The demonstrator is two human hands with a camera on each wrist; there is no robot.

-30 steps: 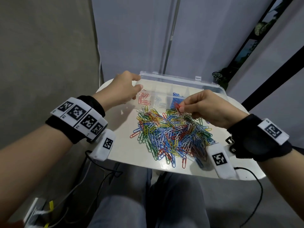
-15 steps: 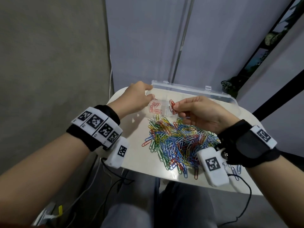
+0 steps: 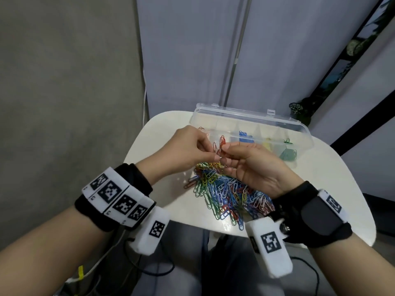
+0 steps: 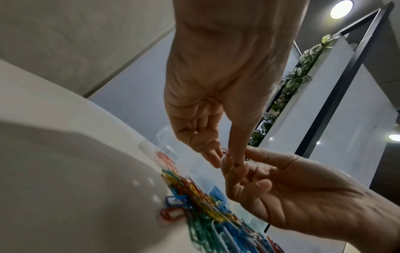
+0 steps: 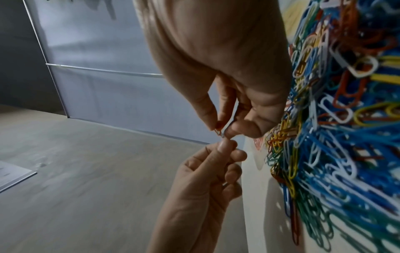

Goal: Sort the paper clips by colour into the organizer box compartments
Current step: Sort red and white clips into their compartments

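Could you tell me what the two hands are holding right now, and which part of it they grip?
Both the left hand and the right hand pinch red paper clips at their lower ends, above the pile; the upper loops stick up free.

Both hands raised, fingers pinched together

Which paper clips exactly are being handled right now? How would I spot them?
Start at the white table with the clear organizer box at its far edge. Between box and mixed clip pile, the left hand and right hand meet. The red clips pinched between their fingertips are the only ones lifted off the table.
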